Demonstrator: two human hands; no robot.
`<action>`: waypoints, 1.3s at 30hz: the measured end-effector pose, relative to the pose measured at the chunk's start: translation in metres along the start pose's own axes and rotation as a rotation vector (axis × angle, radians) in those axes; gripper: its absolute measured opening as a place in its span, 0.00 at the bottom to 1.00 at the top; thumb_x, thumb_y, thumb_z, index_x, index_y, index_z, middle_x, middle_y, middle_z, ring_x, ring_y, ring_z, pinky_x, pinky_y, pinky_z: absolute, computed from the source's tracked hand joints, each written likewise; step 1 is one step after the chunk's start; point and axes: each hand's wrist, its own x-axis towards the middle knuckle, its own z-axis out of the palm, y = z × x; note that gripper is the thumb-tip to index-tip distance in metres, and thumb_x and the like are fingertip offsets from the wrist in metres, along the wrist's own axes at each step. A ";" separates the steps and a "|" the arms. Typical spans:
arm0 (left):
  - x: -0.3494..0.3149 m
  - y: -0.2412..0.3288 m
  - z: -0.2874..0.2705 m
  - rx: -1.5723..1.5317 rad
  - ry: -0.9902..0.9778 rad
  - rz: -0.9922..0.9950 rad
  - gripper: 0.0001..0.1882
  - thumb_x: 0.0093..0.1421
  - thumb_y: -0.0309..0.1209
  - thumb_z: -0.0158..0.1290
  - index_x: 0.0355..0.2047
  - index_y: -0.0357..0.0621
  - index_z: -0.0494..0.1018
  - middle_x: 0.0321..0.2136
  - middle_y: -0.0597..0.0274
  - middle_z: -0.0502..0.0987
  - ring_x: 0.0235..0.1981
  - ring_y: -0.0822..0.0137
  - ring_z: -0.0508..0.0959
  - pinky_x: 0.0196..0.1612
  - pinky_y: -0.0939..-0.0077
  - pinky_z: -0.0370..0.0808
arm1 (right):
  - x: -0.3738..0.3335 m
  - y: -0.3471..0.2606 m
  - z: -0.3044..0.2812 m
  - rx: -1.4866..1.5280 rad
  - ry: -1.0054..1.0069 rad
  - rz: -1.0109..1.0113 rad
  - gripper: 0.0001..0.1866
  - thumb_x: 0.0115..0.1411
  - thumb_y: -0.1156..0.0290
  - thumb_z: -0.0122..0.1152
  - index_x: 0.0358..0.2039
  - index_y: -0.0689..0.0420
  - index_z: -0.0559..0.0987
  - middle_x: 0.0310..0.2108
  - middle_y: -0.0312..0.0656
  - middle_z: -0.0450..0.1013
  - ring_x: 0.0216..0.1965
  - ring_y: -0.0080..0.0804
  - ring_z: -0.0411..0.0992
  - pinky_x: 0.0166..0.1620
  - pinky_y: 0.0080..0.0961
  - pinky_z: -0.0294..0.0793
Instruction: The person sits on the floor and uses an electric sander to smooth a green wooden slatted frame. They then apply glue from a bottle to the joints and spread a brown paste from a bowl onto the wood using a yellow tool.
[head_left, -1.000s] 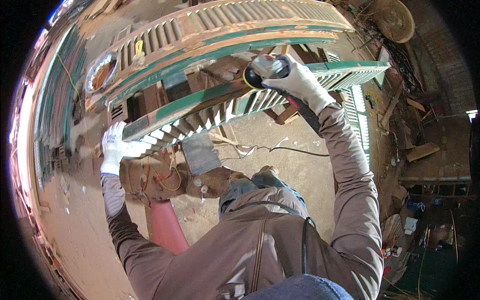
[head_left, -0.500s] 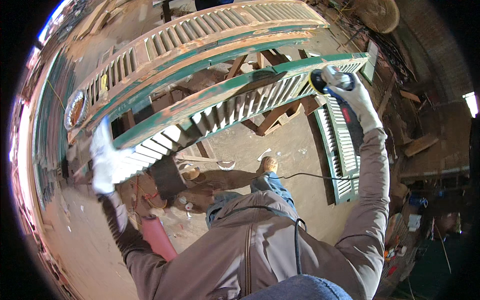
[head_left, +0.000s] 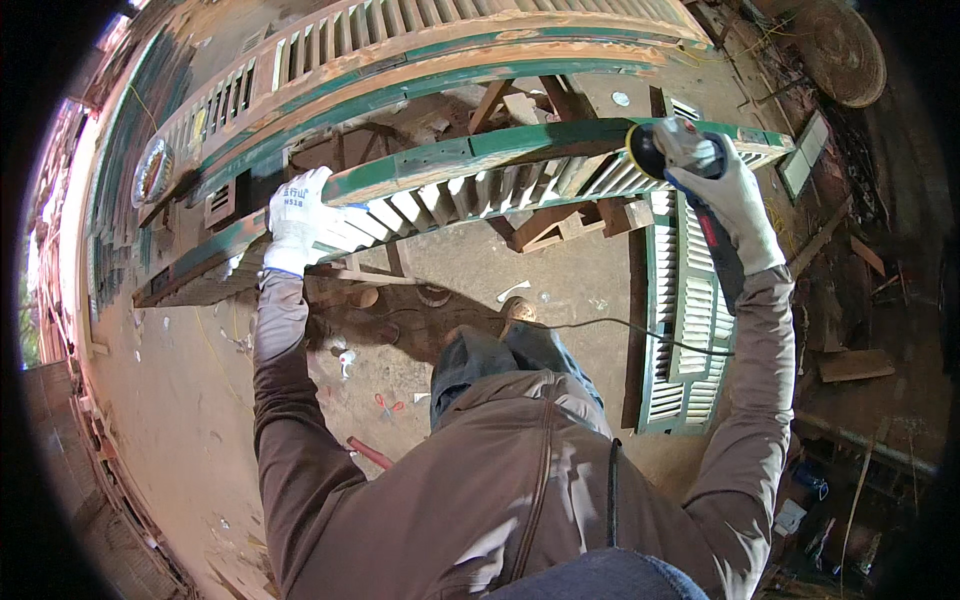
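Sander (head_left: 684,148) partly hidden (right hand (head_left: 744,208) over it); far shutter (head_left: 400,48) cropped.

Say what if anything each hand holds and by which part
The right hand holds a power sander near its head. The left hand touches the long edge of the green shutter; gripping is unclear.

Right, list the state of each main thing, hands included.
Near shutter, green paint worn in patches
Sander, held; power state unclear
Left hand, gloved, against the near shutter
Right hand, gloved, gripping the sander
Rear shutters, partly bare wood
Floor shutters, overlapping
Cord, slack
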 end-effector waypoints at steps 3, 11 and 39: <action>0.003 0.020 -0.017 0.003 -0.037 -0.029 0.28 0.48 0.44 0.65 0.49 0.52 0.74 0.44 0.58 0.81 0.47 0.52 0.81 0.49 0.57 0.77 | 0.017 -0.008 0.009 -0.015 -0.098 -0.063 0.50 0.44 0.42 0.80 0.61 0.59 0.73 0.48 0.53 0.80 0.51 0.43 0.79 0.55 0.35 0.76; -0.001 0.011 -0.008 0.020 0.000 -0.037 0.21 0.56 0.39 0.60 0.49 0.51 0.75 0.46 0.59 0.82 0.47 0.54 0.81 0.50 0.58 0.77 | 0.025 -0.092 0.059 -0.044 -0.246 -0.200 0.52 0.44 0.41 0.81 0.62 0.59 0.71 0.49 0.55 0.80 0.52 0.46 0.79 0.56 0.37 0.77; -0.002 0.012 -0.006 -0.014 0.108 0.026 0.34 0.36 0.43 0.70 0.45 0.50 0.73 0.42 0.57 0.81 0.44 0.52 0.81 0.50 0.57 0.76 | 0.051 0.014 0.003 0.101 -0.032 0.120 0.36 0.48 0.58 0.83 0.53 0.60 0.77 0.43 0.40 0.79 0.41 0.24 0.76 0.47 0.24 0.77</action>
